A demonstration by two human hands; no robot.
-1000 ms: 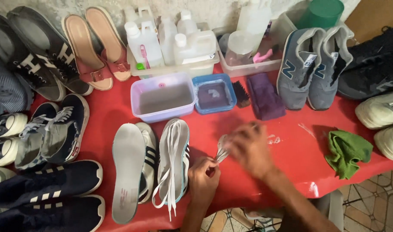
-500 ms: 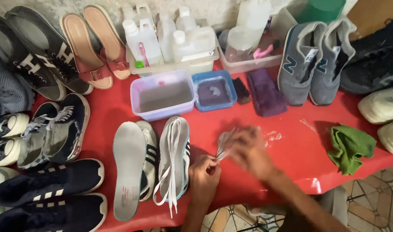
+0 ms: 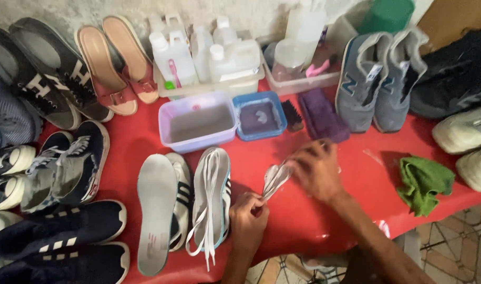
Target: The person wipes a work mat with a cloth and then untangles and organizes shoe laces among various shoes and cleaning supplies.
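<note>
Hands working a white shoelace over the red counter

The left hand is pinching 1 end of the shoelace, while the right hand is gripping the other, stretching it taut (slightly blurred). Beside them, a white sneaker is lying unlaced, laces draped loosely on top; relacing looks not yet begun.

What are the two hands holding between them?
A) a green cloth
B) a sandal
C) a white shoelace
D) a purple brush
C: the left hand and right hand stretch a white shoelace between them; the green cloth lies apart.
</note>
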